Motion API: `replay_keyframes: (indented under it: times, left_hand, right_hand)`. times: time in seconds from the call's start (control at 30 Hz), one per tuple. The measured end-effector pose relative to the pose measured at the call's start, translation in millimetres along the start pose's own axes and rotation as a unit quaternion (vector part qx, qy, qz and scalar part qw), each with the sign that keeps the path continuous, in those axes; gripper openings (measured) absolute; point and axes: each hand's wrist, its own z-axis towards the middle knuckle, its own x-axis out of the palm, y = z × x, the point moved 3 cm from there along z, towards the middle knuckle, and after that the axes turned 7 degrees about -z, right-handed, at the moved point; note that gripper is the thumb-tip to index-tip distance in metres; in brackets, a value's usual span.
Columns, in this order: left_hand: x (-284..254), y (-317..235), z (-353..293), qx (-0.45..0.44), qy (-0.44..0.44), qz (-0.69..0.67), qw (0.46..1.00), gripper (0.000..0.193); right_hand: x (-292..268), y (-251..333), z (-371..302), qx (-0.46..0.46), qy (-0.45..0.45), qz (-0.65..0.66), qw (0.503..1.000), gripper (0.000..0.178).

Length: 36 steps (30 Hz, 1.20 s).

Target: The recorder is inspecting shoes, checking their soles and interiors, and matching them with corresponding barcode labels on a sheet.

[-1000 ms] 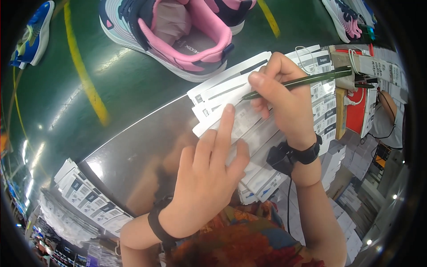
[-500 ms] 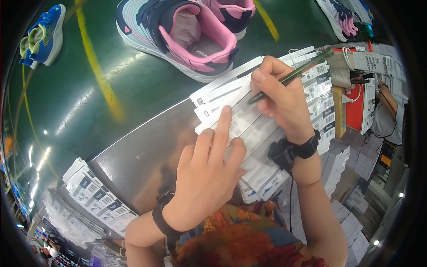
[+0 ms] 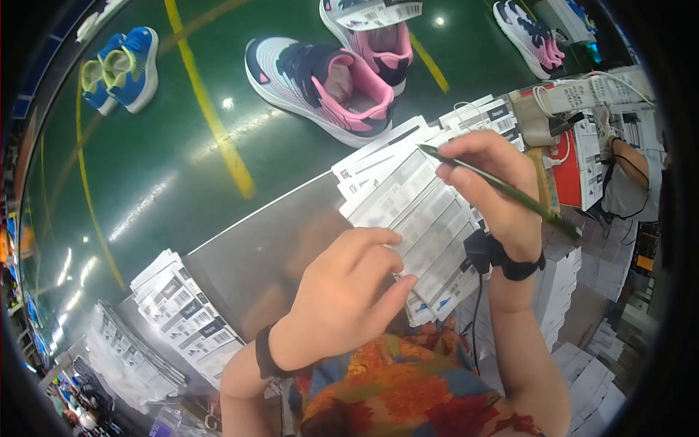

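A stack of white cards (image 3: 429, 255) with printed labels and barcodes lies in front of me on a grey metal surface. My left hand (image 3: 335, 291) rests at the stack's left edge, fingers bent and thumb apart, with nothing visibly gripped. Above the upper right of the cards, my right hand (image 3: 502, 193) holds a dark green pen (image 3: 551, 215) between thumb and fingers. One pen end points up and left over the cards; the other sticks out past the wrist. Whether the pen touches a card I cannot tell.
A navy and pink sneaker (image 3: 306, 91) stands beyond the cards on a green conveyor belt (image 3: 196, 175), its mate behind it. Blue shoes (image 3: 120, 69) are at far left. More labelled cards (image 3: 186, 306) lie at lower left. Another person's arm (image 3: 630, 171) shows at right.
My left hand has drawn back from the cards, its index finger no longer stretched over them. The pen in my right hand has swung round, its far end now pointing lower right. The view has shifted.
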Motion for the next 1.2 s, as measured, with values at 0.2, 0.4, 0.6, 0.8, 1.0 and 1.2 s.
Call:
replay_keyframes:
  times: [0.2, 0.4, 0.6, 0.8, 1.0, 1.2]
  left_hand:
    - [-13, 3, -7, -0.079, -0.014, -0.166, 0.983, 0.009]
    - [-21, 2, -21, -0.162, -0.054, -0.228, 0.959, 0.009]
    - [-25, -4, -23, -0.159, -0.049, -0.186, 0.968, 0.009]
    - [-22, -4, -23, -0.125, 0.014, 0.095, 0.988, 0.029]
    - [-13, 7, -27, -0.122, 0.097, 0.176, 0.972, 0.041]
    - [-23, 2, -25, -0.097, 0.135, 0.172, 0.971, 0.047]
  right_hand:
    - [-19, 24, -40, -0.057, -0.171, -0.258, 0.949, 0.019]
    - [-107, 20, -66, -0.089, -0.381, -0.316, 0.864, 0.038]
    - [-188, -6, -70, -0.059, -0.526, -0.429, 0.732, 0.019]
    - [-203, -35, -63, -0.141, -0.557, -0.491, 0.655, 0.008]
    - [-198, -64, -30, -0.201, -0.478, -0.468, 0.716, 0.006]
    - [-203, -67, -42, -0.064, -0.373, -0.58, 0.722, 0.027]
